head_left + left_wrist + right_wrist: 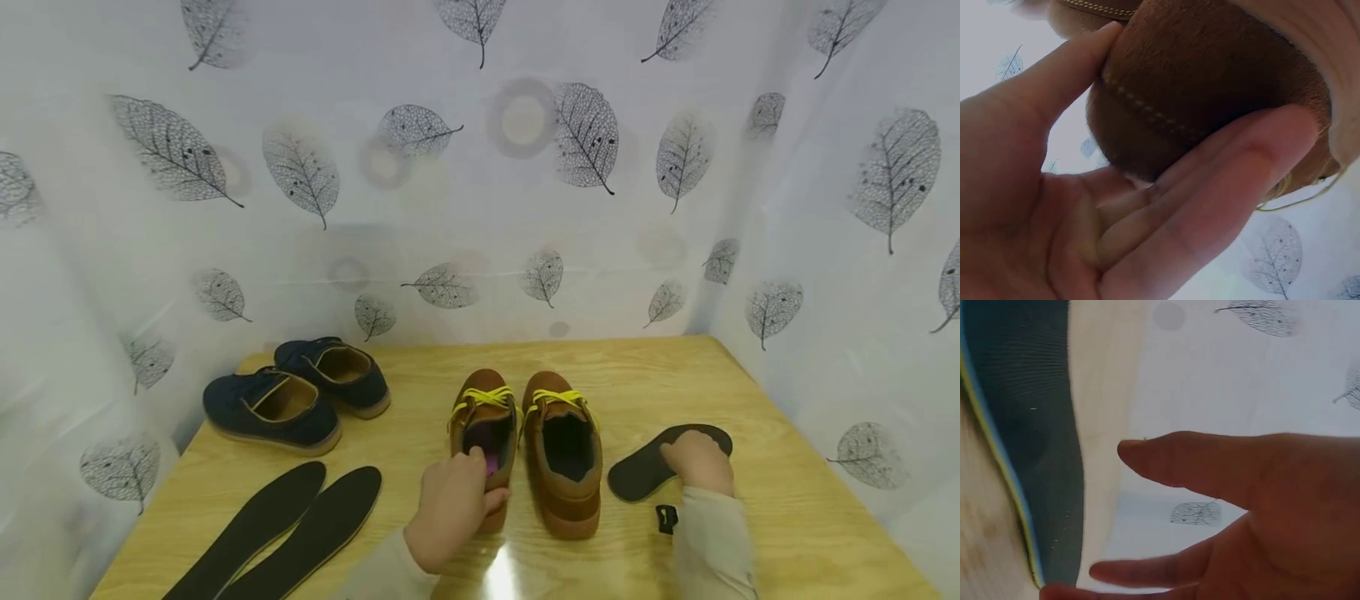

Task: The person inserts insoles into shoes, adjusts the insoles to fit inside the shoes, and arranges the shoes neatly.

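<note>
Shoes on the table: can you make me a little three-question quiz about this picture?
1. True or false: the left hand grips the heel of a brown shoe.
2. What lies under the right hand? A) a dark insole B) a navy shoe C) a yellow lace
3. How many insoles lie at the table's near left edge?

Key: 1. True. 2. A. 3. Two, side by side, in front of the navy shoes.
</note>
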